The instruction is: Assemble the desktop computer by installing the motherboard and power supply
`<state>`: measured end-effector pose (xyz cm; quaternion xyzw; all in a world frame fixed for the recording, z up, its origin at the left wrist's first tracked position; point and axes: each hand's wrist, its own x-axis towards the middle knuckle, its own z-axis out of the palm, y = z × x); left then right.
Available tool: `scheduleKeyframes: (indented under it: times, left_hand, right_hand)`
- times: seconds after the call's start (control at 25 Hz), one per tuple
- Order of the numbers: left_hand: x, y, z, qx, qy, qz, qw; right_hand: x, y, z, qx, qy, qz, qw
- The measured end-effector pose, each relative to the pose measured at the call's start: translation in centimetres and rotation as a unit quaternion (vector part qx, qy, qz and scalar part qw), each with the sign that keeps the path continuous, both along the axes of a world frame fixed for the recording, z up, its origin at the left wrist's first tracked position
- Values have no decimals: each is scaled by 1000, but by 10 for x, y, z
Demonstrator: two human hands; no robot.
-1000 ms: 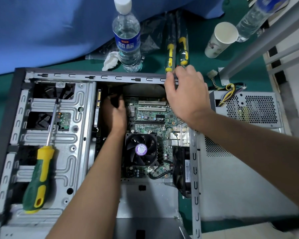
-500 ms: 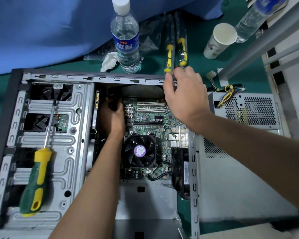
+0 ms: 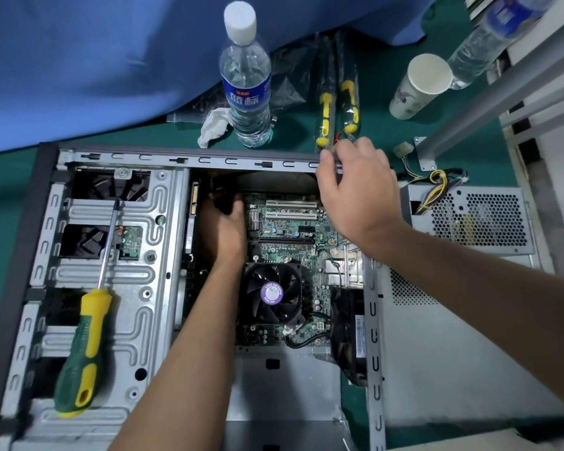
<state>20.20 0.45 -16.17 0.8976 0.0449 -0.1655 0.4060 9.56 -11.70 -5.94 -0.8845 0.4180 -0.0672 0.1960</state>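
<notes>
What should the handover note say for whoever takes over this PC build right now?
Left hand: down inside the case at the far left corner of the motherboard, fingers curled round something dark; what it is cannot be told.
Right hand: fingertips on the case's far top rail, holding nothing.
Motherboard lies in the case; whether it is screwed down cannot be seen.
Power supply sits outside, on the table to the right of the case, cables loose.
Screwdriver rests on the drive cage, untouched.
Left: secure the board if needed, fit the power supply, connect its cables.
</notes>
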Motion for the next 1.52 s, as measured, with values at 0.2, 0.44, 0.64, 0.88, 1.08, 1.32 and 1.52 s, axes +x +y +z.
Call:
scheduleKeyframes:
  times: [0.2, 0.44, 0.64, 0.88, 1.08, 1.32, 1.52]
  left_hand:
    - [4, 0, -3, -80, -8, -13, 997]
    - [6, -14, 0, 33, 45, 13, 998]
    - [7, -13, -5, 40, 10, -18, 999]
    - [2, -7, -3, -43, 68, 12, 997]
    - [3, 1, 3, -61, 58, -3, 996]
    - [7, -5, 21, -16, 203, 61, 977]
    - [-21, 16, 71, 28, 138, -109, 984]
  right_hand:
    - [1, 0, 0, -1, -6, 0, 1000]
    - [0, 1, 0, -6, -7, 2, 1000]
    - [0, 1, 0, -2, -7, 2, 1000]
    - [0, 1, -1, -2, -7, 2, 1000]
    - [0, 1, -2, -3, -13, 3, 1000]
    - [-1, 1, 1, -2, 4, 1, 1000]
    - [-1, -1, 1, -13, 4, 0, 1000]
